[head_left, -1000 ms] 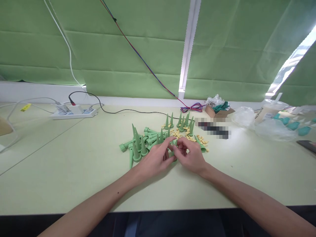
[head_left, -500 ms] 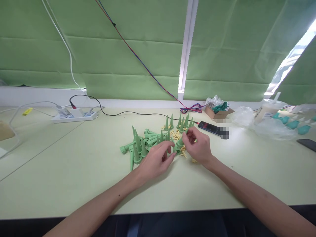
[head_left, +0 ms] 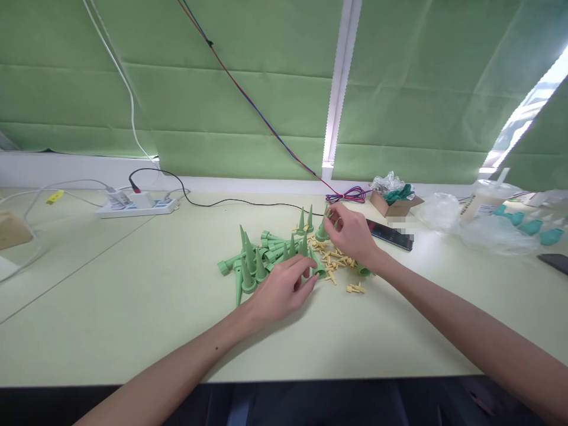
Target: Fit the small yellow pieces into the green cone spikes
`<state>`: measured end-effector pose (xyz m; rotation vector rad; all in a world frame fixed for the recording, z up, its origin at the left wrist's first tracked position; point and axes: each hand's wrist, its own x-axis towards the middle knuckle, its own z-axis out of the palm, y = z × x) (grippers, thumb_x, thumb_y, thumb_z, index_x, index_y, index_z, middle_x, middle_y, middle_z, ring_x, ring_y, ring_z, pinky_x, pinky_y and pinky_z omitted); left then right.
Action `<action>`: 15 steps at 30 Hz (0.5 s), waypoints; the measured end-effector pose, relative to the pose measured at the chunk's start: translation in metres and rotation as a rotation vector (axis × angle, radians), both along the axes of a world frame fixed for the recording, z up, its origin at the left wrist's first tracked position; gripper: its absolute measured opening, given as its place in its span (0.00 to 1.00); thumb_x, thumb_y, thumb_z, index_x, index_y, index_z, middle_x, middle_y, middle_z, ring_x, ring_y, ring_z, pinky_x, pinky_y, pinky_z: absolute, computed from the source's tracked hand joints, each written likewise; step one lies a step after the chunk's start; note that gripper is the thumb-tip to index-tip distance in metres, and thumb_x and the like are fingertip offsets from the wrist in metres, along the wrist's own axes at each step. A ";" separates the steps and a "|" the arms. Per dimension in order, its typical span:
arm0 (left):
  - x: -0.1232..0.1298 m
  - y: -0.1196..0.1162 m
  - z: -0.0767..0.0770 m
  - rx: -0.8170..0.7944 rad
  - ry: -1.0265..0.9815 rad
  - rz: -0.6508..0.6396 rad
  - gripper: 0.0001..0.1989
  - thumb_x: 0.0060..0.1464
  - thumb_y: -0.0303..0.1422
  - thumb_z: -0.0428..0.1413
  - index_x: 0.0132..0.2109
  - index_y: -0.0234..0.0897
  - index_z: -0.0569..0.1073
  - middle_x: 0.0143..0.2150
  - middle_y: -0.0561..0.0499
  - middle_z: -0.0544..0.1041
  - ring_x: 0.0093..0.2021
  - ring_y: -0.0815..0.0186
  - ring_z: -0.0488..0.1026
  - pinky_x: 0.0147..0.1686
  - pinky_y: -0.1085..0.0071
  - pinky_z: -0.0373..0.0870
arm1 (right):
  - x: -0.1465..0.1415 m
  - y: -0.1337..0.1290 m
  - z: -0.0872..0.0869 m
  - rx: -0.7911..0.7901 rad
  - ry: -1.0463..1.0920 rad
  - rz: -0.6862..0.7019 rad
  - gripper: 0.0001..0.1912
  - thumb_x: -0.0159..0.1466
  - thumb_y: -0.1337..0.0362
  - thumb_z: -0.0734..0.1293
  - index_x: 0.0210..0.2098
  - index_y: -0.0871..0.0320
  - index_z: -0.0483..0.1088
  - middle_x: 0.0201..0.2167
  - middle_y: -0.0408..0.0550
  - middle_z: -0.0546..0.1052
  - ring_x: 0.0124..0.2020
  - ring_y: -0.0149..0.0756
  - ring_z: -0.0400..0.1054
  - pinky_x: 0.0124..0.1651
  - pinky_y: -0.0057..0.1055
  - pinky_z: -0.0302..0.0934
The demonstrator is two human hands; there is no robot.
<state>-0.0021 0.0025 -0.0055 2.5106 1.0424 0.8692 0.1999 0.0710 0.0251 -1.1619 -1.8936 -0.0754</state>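
Note:
My right hand (head_left: 352, 235) pinches a green cone (head_left: 321, 233) at the back of the pile, beside two upright green cones (head_left: 302, 222). My left hand (head_left: 286, 285) rests at the pile's front, its thumb and fingers apart. Close to its fingertips lies a tilted green cone (head_left: 318, 270); whether they touch it is unclear. Several more green cones (head_left: 247, 278) stand or lie to the left. Small yellow pieces (head_left: 338, 259) are scattered between and below my hands. Another green piece (head_left: 362, 270) is partly hidden by my right wrist.
A black phone (head_left: 391, 235) on a cable lies right of my right hand. Behind it sits a small cardboard box (head_left: 396, 207). A cup (head_left: 481, 201), plastic bags (head_left: 439, 210) and teal pieces (head_left: 551, 235) are farther right; a power strip (head_left: 137, 208) is at the back left.
My right hand has moved back and slightly left with a green cone, away from my left hand. More yellow pieces now show. My left hand has hardly moved.

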 end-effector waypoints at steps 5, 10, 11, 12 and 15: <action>0.000 0.001 -0.001 0.003 0.009 -0.012 0.07 0.64 0.31 0.49 0.45 0.37 0.70 0.35 0.53 0.71 0.26 0.73 0.65 0.28 0.74 0.63 | -0.002 0.026 0.007 -0.117 -0.159 -0.012 0.03 0.62 0.68 0.62 0.34 0.57 0.68 0.26 0.44 0.75 0.24 0.33 0.65 0.34 0.29 0.54; -0.001 0.002 -0.002 0.003 -0.001 -0.021 0.07 0.64 0.32 0.49 0.45 0.36 0.70 0.36 0.52 0.71 0.25 0.74 0.64 0.28 0.74 0.63 | -0.005 0.039 0.006 -0.153 -0.275 -0.076 0.07 0.62 0.70 0.60 0.33 0.59 0.70 0.29 0.49 0.77 0.28 0.37 0.66 0.36 0.30 0.53; -0.001 0.002 -0.002 0.002 -0.001 -0.021 0.07 0.64 0.32 0.49 0.44 0.36 0.70 0.36 0.52 0.71 0.24 0.74 0.64 0.28 0.74 0.63 | -0.005 0.041 0.006 -0.158 -0.287 -0.079 0.08 0.62 0.70 0.59 0.33 0.59 0.71 0.29 0.50 0.77 0.28 0.37 0.66 0.36 0.30 0.53; -0.001 0.002 -0.002 0.002 -0.002 -0.020 0.07 0.64 0.32 0.49 0.44 0.36 0.70 0.36 0.52 0.71 0.24 0.74 0.64 0.28 0.74 0.63 | -0.005 0.043 0.006 -0.160 -0.295 -0.081 0.09 0.62 0.71 0.59 0.33 0.60 0.71 0.29 0.50 0.77 0.29 0.38 0.66 0.36 0.30 0.53; -0.001 0.002 -0.001 0.001 -0.002 -0.015 0.08 0.64 0.33 0.49 0.45 0.37 0.70 0.36 0.52 0.71 0.25 0.74 0.64 0.28 0.74 0.63 | -0.006 0.048 0.005 -0.160 -0.314 -0.087 0.10 0.63 0.71 0.59 0.34 0.60 0.72 0.30 0.52 0.78 0.30 0.38 0.67 0.37 0.31 0.53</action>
